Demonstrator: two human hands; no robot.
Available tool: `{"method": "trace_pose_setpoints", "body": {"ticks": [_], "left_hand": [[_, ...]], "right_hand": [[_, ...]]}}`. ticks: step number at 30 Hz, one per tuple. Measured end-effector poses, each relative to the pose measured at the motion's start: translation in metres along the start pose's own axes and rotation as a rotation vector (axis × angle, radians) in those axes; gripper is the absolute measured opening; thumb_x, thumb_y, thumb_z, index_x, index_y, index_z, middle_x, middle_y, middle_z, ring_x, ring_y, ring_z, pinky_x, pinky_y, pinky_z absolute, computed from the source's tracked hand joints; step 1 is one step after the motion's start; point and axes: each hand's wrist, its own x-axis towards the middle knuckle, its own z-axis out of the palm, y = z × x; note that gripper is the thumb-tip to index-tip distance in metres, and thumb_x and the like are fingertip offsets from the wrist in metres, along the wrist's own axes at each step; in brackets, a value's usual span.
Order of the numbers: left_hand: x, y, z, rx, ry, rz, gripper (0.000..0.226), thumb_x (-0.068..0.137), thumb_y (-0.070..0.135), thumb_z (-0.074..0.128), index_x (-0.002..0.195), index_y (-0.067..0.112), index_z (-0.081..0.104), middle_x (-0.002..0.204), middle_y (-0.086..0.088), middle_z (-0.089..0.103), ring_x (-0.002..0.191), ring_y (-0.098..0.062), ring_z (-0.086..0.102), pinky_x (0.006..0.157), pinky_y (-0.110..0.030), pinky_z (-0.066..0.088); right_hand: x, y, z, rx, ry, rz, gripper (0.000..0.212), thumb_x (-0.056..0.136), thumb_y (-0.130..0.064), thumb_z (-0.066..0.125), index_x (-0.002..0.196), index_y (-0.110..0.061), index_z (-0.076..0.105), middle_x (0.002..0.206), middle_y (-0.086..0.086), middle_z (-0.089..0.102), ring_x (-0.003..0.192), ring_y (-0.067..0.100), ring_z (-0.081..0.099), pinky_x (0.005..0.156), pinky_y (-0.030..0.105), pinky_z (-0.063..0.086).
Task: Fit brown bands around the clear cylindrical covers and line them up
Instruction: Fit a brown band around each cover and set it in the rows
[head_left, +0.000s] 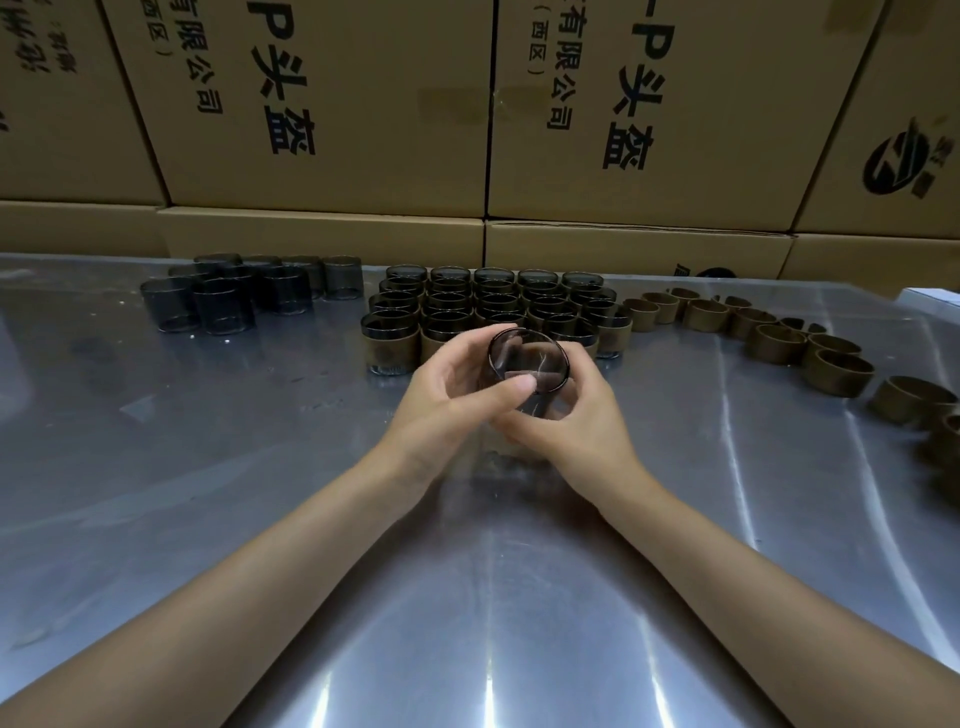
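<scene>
clear cover (527, 366) gripped by curled left hand (457, 395) and right hand (566, 415) above steel table (260, 467).

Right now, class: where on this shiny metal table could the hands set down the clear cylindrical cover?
Bare metal table lies around the forearms and between the unbanded clear covers and banded block. Crowded: loose brown bands at right.

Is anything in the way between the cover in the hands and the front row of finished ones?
Nothing visible. Both the left hand and right hand hold the clear cover just in front of the banded block; only bare table lies between.
</scene>
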Motion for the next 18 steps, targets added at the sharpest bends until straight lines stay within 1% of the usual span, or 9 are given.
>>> {"method": "trace_pose_setpoints", "body": {"ticks": [3, 5, 7, 10, 12, 14, 16, 18], "left_hand": [[-0.002, -0.002, 0.008, 0.116, 0.073, 0.076, 0.055, 0.061, 0.016, 0.079, 0.110, 0.020, 0.054, 0.105, 0.003, 0.065, 0.095, 0.001, 0.065, 0.082, -0.016, 0.050], [-0.003, -0.002, 0.011, 0.215, 0.133, 0.119, 0.057, 0.058, 0.018, 0.085, 0.104, 0.022, 0.051, 0.100, 0.004, 0.062, 0.087, 0.007, 0.063, 0.075, -0.011, 0.048], [-0.004, -0.002, 0.013, 0.272, 0.200, 0.141, 0.056, 0.060, 0.017, 0.091, 0.098, 0.021, 0.049, 0.094, 0.005, 0.061, 0.082, 0.008, 0.062, 0.069, -0.010, 0.048], [-0.005, 0.000, 0.015, 0.302, 0.331, 0.128, 0.037, 0.073, 0.024, 0.084, 0.086, 0.019, 0.050, 0.084, 0.003, 0.060, 0.073, 0.004, 0.060, 0.063, -0.013, 0.049], [-0.005, 0.001, 0.014, 0.288, 0.402, 0.109, 0.027, 0.081, 0.028, 0.075, 0.080, 0.018, 0.050, 0.079, 0.002, 0.058, 0.069, 0.001, 0.058, 0.061, -0.016, 0.049], [-0.005, 0.002, 0.013, 0.284, 0.416, 0.093, 0.023, 0.088, 0.028, 0.067, 0.077, 0.016, 0.050, 0.076, 0.001, 0.057, 0.068, -0.001, 0.056, 0.063, -0.019, 0.048], [-0.004, 0.002, 0.013, 0.242, 0.397, 0.071, 0.023, 0.092, 0.027, 0.061, 0.075, 0.017, 0.050, 0.073, 0.004, 0.057, 0.069, -0.002, 0.057, 0.063, -0.019, 0.048], [-0.004, 0.003, 0.014, 0.071, 0.332, 0.025, 0.021, 0.097, 0.025, 0.052, 0.077, 0.018, 0.052, 0.074, 0.006, 0.061, 0.076, -0.007, 0.061, 0.069, -0.023, 0.051]], "right_hand": [[-0.002, -0.002, 0.001, -0.130, 0.003, -0.007, 0.054, 0.060, -0.010, 0.085, 0.100, -0.031, 0.055, 0.091, -0.019, 0.067, 0.085, 0.005, 0.066, 0.073, 0.036, 0.057], [-0.005, -0.005, 0.003, -0.221, -0.011, -0.024, 0.055, 0.060, -0.017, 0.085, 0.101, -0.035, 0.052, 0.093, -0.020, 0.067, 0.087, 0.005, 0.066, 0.075, 0.041, 0.057], [-0.007, -0.009, 0.004, -0.292, -0.032, -0.045, 0.056, 0.060, -0.026, 0.083, 0.103, -0.038, 0.049, 0.096, -0.020, 0.066, 0.090, 0.004, 0.065, 0.076, 0.042, 0.055], [-0.010, -0.014, 0.006, -0.368, -0.091, -0.083, 0.056, 0.061, -0.037, 0.081, 0.105, -0.038, 0.047, 0.101, -0.017, 0.065, 0.095, 0.006, 0.064, 0.075, 0.043, 0.055], [-0.012, -0.016, 0.007, -0.392, -0.114, -0.107, 0.058, 0.061, -0.043, 0.081, 0.106, -0.038, 0.045, 0.104, -0.015, 0.065, 0.098, 0.005, 0.063, 0.075, 0.043, 0.055], [-0.013, -0.017, 0.008, -0.409, -0.112, -0.116, 0.060, 0.060, -0.049, 0.080, 0.108, -0.042, 0.044, 0.106, -0.016, 0.065, 0.099, 0.003, 0.062, 0.076, 0.042, 0.054], [-0.013, -0.015, 0.008, -0.408, -0.108, -0.104, 0.061, 0.059, -0.057, 0.076, 0.109, -0.042, 0.044, 0.105, -0.018, 0.065, 0.099, 0.003, 0.063, 0.076, 0.041, 0.055], [-0.011, -0.013, 0.009, -0.393, -0.087, -0.053, 0.059, 0.058, -0.061, 0.073, 0.106, -0.040, 0.045, 0.103, -0.018, 0.063, 0.097, 0.002, 0.061, 0.078, 0.038, 0.054]]}}
